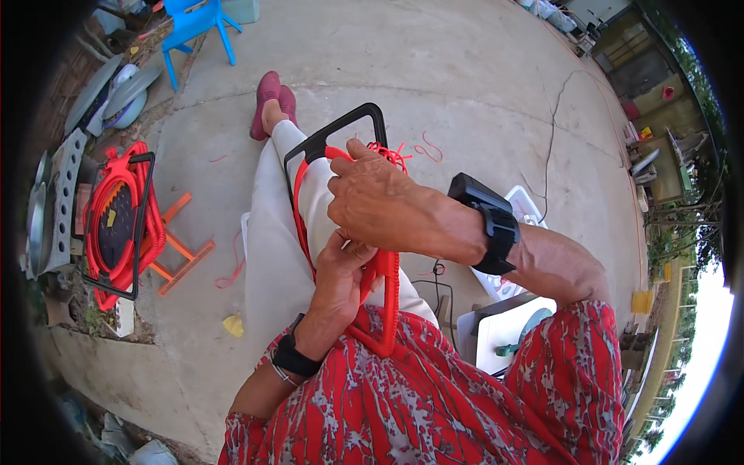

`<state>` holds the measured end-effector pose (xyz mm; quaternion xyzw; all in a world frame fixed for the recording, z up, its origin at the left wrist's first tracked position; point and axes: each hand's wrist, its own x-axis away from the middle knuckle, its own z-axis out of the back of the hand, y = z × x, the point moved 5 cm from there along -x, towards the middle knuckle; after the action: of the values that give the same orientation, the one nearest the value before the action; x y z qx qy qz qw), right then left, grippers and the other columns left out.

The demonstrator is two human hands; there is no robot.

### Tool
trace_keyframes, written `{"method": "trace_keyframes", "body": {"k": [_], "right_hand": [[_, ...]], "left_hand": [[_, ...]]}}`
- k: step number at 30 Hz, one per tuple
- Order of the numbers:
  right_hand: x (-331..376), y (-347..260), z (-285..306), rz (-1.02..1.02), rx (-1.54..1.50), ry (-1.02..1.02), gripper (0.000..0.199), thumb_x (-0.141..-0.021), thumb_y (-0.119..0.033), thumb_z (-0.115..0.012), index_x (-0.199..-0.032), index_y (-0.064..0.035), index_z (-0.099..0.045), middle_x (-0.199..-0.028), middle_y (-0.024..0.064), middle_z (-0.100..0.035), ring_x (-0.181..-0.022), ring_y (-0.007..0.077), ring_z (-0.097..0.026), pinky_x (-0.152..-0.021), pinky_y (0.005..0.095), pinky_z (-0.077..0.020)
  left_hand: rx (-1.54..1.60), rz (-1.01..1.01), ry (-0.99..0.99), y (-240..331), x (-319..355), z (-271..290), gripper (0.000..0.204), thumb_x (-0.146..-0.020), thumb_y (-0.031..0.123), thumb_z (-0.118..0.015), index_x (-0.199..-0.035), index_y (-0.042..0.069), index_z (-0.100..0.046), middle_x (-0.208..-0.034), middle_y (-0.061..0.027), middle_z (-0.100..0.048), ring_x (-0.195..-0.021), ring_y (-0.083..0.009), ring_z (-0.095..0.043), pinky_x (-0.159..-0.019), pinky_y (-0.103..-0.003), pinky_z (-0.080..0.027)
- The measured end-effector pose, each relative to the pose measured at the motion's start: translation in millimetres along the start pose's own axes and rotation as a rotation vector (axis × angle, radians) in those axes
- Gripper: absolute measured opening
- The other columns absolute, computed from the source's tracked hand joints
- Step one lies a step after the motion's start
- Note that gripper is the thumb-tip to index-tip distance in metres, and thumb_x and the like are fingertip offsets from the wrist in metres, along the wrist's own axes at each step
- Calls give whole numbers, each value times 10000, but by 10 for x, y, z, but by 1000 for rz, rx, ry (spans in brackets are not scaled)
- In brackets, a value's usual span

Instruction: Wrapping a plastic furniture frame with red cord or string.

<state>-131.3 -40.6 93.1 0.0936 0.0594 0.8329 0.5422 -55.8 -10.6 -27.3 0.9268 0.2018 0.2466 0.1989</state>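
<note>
Across my lap lies a red hoop (391,306) with a ribbed, cord-like rim, joined to a black rectangular frame (316,146) that stands up beyond it. My left hand (339,273) is closed, thumb against fingers, at the near part of the hoop. Just above it my right hand (372,198) is curled over the middle of the hoop and hides what its fingers hold. Loose red cord ends (395,157) bunch beside the right hand's knuckles.
Several similar red hoops with black frames (147,225) are piled at left on an orange stand (182,260). A blue chair (190,32) stands far left. A white tray (525,203) and a white box-like thing (488,341) are at my right. Cord scraps (428,147) lie on the concrete.
</note>
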Motion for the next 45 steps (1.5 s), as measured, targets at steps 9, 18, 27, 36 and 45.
{"method": "trace_keyframes", "body": {"k": [9, 18, 27, 36, 45], "right_hand": [[-23, 17, -118, 24, -75, -282, 163, -685, -237, -685, -673, -81, -638, -661, 35, -586, -817, 200, -568, -836, 356, -366], [914, 458, 75, -692, -1040, 284, 115, -794, -112, -620, -826, -4, -641, -845, 102, -638, -764, 216, -607, -731, 330, -460], [973, 33, -910, -625, -1659, 219, 283, -869, -190, -640, -1078, -2, -611, -916, 125, -655, -920, 238, -610, -837, 351, -487], [1272, 121, 352, -430, -669, 329, 221, -732, -73, -704, -940, -26, -647, -924, 129, -593, -846, 279, -588, -783, 373, -474], [1281, 176, 544, -24, -2077, 998, 207, -753, -237, -649, -781, -67, -535, -1108, 313, -578, -1005, 438, -581, -1023, 544, -357]], "left_hand": [[-112, -11, -1, 6, -6, -44, 259, -873, 149, -651, -1091, 78, -530, -946, -23, -640, -745, -117, -612, -460, -252, -407], [-44, -6, -43, 1, -14, -8, 277, -901, 143, -617, -1155, 42, -573, -963, -46, -662, -678, -88, -594, -454, -222, -393], [-109, -34, 10, 21, 15, -120, 252, -910, 134, -597, -1149, 59, -565, -908, 10, -632, -733, -88, -597, -491, -253, -439], [-41, 8, 2, 2, -2, -24, 290, -885, 129, -630, -1129, 59, -489, -860, -30, -625, -709, -114, -608, -460, -251, -410], [-14, -1, -43, -5, 7, -57, 432, -918, 121, -571, -1310, 30, -415, -876, -55, -642, -648, -123, -584, -440, -262, -401]]}}
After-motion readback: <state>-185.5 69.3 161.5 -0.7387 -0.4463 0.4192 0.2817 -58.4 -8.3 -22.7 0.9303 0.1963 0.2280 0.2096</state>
